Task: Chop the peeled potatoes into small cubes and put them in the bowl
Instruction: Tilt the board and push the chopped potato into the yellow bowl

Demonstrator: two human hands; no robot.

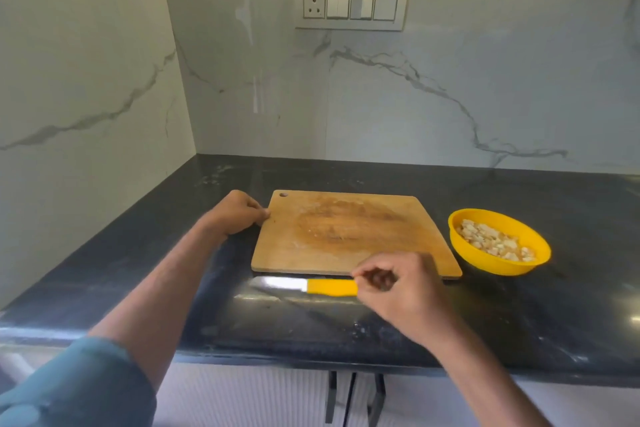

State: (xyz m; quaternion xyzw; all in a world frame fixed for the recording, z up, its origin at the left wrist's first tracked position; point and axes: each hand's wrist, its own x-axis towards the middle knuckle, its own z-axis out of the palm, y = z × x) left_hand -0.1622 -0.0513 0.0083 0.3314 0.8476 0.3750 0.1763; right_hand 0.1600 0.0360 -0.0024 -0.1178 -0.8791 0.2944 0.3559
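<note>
The right hand [394, 291] hangs nearest, over the counter [519, 329], with its fingers curled at the end of the knife [304, 286]; whether they actually pinch the yellow handle or only curl just beside it cannot be told. The knife lies flat on the counter, handle toward that hand and blade pointing away to its left, just in front of the board's near edge. Beyond the right hand lies the wooden board [349, 236], bare and stained in the middle, with a hanging hole at its far left corner. The left hand [239, 213] sits at the board's left edge, fingers curled and touching or gripping that edge. To the right of the right hand and a little farther off stands the yellow bowl [498, 241], just beside the board's right edge, holding the potato cubes [495, 243]. On the wall behind is a switch plate [350, 6].
</note>
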